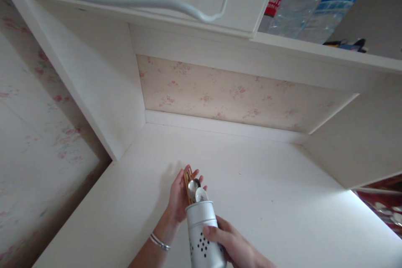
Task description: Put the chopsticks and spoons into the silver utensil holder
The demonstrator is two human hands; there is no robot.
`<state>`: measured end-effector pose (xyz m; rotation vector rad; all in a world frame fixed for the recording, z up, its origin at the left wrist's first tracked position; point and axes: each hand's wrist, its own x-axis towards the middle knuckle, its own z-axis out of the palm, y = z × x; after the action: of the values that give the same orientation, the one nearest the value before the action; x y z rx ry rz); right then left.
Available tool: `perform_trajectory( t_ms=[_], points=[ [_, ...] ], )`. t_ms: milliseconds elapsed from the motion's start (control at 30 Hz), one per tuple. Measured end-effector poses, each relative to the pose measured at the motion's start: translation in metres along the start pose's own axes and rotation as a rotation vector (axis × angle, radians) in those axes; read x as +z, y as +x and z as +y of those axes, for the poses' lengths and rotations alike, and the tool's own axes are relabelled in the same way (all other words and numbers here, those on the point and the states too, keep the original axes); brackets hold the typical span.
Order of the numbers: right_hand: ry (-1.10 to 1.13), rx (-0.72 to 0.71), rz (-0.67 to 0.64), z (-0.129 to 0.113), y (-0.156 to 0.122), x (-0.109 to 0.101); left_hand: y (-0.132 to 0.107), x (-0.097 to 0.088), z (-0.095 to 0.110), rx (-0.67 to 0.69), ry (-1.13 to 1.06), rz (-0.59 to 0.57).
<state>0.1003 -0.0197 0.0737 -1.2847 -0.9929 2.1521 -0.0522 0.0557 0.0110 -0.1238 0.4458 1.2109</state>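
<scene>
A silver metal utensil holder [202,217] with round holes in its side is tilted, its mouth facing away from me. My right hand [232,240] is wrapped around its lower right side, thumb across the front. Wooden chopsticks [187,176], a metal spoon [192,188] and a white spoon [201,194] stick out of the mouth. My left hand [179,199], with a silver bracelet [159,242] on the wrist, is cupped around the protruding ends. Its fingertips show beyond them; the holder hides the utensils' lower parts.
Below is a white tabletop [251,184] with a few small dark specks. A white shelf [314,48] overhead bears clear plastic bottles [301,4]. A white cable [125,2] hangs across the top. White side panels [91,71] and floral wallpaper [204,88] enclose the space.
</scene>
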Motion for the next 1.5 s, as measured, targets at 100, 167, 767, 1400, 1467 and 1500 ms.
perform_trajectory(
  t_ms=[100, 167, 767, 1400, 1467, 1500],
  points=[
    [0.005, 0.015, -0.029, 0.000, -0.001, 0.001, 0.002, -0.001, 0.001, -0.003, 0.005, 0.031],
    [0.031, 0.012, -0.052, 0.000, -0.003, 0.002, 0.005, -0.004, 0.002, -0.041, -0.010, 0.017],
    [0.124, 0.006, -0.156, 0.002, -0.004, 0.000, -0.001, -0.004, 0.006, -0.134, 0.004, -0.071],
    [0.074, -0.055, -0.189, 0.008, -0.001, 0.000, -0.005, 0.002, 0.000, -0.159, 0.137, -0.095],
    [0.051, -0.063, -0.210, 0.007, 0.000, 0.002, -0.003, 0.000, 0.000, -0.090, 0.144, -0.102],
    [0.041, -0.063, -0.217, 0.007, 0.001, 0.003, -0.002, 0.000, 0.000, -0.054, 0.147, -0.107]
  ],
)
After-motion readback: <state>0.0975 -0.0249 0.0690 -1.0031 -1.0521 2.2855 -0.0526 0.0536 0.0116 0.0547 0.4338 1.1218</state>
